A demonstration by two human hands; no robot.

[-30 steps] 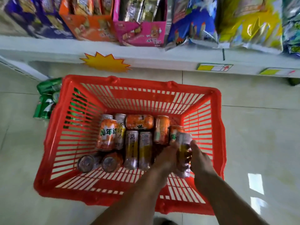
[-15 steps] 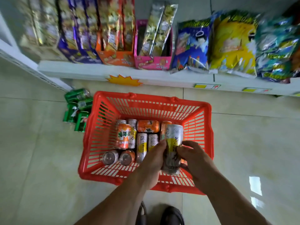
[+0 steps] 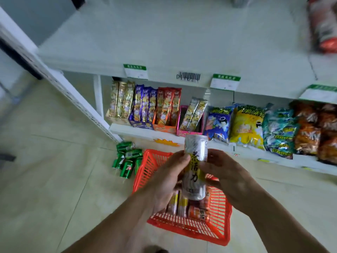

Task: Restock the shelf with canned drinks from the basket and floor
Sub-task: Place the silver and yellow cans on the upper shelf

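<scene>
- A tall silver and yellow can [image 3: 195,167] is gripped upright by both hands, well above the red basket [image 3: 218,220].
- It's pinched from its left by the left hand [image 3: 169,181], and wrapped from its right by the right hand [image 3: 228,176].
- More cans [image 3: 189,207] are seen lying in the basket.
- Green cans [image 3: 127,159] are piled on the floor just beside it.
- The white shelf [image 3: 164,42] above is pretty blurred.

Red packet [image 3: 326,24] top right – motion-blurred, cut by edge. Basket [image 3: 220,212] cans mostly hidden behind hands; shelf price tags [image 3: 135,71] unreadable.
</scene>
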